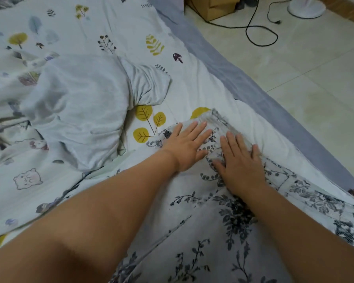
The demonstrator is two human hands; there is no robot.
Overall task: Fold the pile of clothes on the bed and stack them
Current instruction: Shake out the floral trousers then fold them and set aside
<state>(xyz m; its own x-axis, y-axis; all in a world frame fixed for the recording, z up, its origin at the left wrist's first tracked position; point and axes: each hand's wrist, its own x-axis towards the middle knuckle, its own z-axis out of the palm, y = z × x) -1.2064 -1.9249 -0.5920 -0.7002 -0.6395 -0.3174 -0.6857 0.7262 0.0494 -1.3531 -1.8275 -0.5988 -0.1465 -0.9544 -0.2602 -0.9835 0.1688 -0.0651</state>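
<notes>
A white garment with a dark floral print (213, 225) lies spread on the bed in front of me, its far end near the bed's right edge. My left hand (187, 147) lies flat on that far end, fingers stretched out. My right hand (240, 165) presses flat on the same cloth just to the right, fingers apart. Neither hand grips anything. A pale grey T-shirt (84, 113) lies crumpled to the left, apart from both hands.
The bed sheet (114, 23) is white with leaf, mushroom and bear prints, with a grey border (243, 78) along the right edge. Beyond it is tiled floor with a black cable (260, 35), a fan base (307, 7) and a cardboard box (213, 5).
</notes>
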